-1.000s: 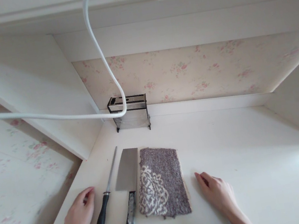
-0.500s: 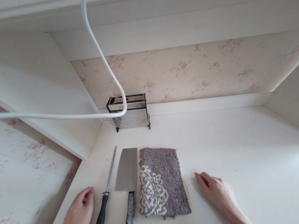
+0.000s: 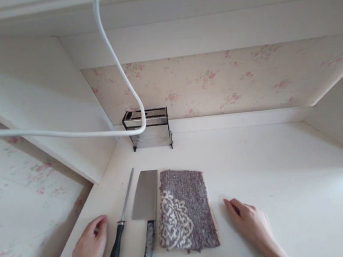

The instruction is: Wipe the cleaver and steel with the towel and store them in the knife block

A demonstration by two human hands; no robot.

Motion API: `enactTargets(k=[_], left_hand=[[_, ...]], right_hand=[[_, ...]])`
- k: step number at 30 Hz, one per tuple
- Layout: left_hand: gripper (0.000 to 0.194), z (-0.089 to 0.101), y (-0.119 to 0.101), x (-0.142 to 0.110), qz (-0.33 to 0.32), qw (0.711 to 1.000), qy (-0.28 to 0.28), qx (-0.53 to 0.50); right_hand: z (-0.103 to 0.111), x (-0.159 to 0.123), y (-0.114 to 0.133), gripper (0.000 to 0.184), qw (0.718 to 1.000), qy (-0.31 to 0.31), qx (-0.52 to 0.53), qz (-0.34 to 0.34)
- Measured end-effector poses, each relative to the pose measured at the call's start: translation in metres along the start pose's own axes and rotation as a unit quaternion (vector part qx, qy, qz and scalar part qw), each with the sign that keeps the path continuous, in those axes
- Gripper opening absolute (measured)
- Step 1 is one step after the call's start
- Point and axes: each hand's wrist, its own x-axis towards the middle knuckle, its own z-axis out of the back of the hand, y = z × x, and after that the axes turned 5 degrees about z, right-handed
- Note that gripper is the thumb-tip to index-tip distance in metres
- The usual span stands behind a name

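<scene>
Head view: honing rod, cleaver and cloth lie between the loosely clenched left hand and right hand, untouched.

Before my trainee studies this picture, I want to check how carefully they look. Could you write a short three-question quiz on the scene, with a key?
1. Multiple choice: what lies between the honing rod and the patterned cloth?
A) the white cable
B) the cleaver
C) the slotted metal appliance

2. True or false: the left hand is gripping the honing rod.

3. Fill in the blank: of the person's two hands, the one nearer the patterned cloth is the ____ hand.

Key
1: B.
2: False; a gap shows between the left hand and the honing rod.
3: Right; the right hand is just beside the patterned cloth, not touching it.
</scene>
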Motion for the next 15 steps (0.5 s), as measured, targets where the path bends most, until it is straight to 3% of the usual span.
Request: enactTargets(k=[15], left_hand=[[0.038,-0.0033,0.0031,0.0013,-0.019,1.000,-0.024,0.001]], right_hand=[[-0.0021,0.0014,-0.0012,0.047,1.000,-0.003,0.005,0.004]])
